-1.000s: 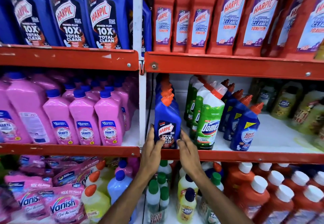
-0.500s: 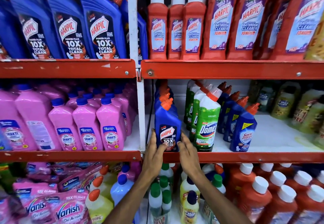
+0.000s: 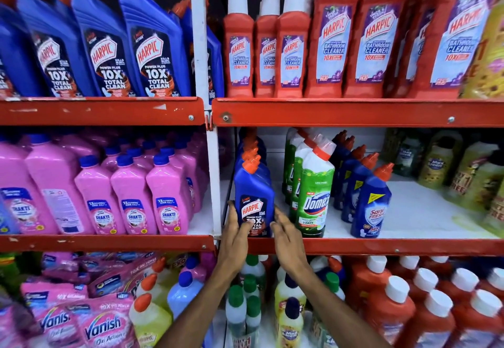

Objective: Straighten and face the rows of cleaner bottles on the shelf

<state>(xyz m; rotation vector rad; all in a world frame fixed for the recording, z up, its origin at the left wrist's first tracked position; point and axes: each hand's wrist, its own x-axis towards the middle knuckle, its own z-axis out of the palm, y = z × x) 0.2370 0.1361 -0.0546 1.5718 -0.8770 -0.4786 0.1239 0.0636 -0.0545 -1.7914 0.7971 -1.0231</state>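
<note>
While the left hand point(image 3: 236, 234) grips the blue bottle point(image 3: 253, 197) at the shelf's point(image 3: 381, 247) front left corner and the right hand point(image 3: 286, 236) rests straight-fingered against its side, an overeager nudge could topple the green bottle point(image 3: 313, 200) just beside.

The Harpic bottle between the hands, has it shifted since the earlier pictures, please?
No: the Harpic bottle stands just as close to the white upright as before.

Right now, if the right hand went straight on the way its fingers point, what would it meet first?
The front blue Harpic bottle. The right hand points up and left at the bottle's lower right side, with its fingertips at or just short of it. Depth is unclear, so I cannot tell whether they touch.
</note>
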